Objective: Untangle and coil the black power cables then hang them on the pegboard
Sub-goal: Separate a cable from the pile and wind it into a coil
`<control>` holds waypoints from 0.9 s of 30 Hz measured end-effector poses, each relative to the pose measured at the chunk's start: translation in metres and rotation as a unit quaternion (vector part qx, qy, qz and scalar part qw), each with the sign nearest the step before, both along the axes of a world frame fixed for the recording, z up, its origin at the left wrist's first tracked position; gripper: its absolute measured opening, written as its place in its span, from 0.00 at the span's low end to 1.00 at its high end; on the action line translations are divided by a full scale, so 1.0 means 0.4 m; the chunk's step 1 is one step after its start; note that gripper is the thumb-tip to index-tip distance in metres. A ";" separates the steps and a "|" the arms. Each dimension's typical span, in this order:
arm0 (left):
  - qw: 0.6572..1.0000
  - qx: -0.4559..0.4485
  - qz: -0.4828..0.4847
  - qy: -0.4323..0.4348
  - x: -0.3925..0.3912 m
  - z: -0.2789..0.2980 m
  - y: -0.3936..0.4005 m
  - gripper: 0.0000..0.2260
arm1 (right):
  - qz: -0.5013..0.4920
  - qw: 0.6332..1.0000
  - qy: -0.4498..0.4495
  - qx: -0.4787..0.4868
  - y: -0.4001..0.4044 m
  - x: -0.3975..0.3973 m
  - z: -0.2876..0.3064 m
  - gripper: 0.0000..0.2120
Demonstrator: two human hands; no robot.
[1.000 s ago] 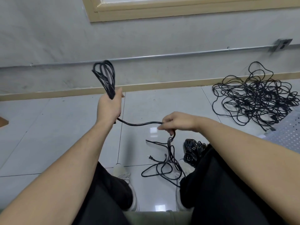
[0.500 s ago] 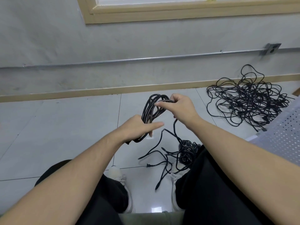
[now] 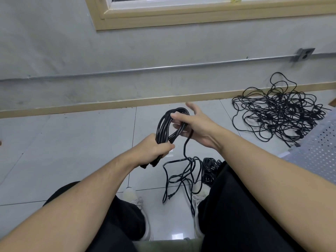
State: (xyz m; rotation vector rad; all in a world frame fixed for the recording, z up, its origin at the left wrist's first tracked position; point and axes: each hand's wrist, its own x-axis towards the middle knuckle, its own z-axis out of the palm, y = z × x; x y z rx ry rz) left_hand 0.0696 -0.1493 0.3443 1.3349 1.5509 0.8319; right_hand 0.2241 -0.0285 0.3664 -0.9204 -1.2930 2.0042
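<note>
Black tangled cables [image 3: 280,113] sprawl near the perforated pegboard [image 3: 316,151].

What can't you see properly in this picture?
All in the head view:
- Pegboard: cut off by the right edge.
- Small cable bundle on the floor: partly behind the right leg.
- Coil: its lower part is buried in the left hand.
- Tangled pile: too snarled to count cables.
</note>
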 end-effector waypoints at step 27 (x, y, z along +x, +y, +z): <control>0.961 0.085 0.182 -0.192 0.038 0.000 0.067 0.16 | 0.198 0.932 -0.260 0.159 0.031 0.009 -0.053 0.16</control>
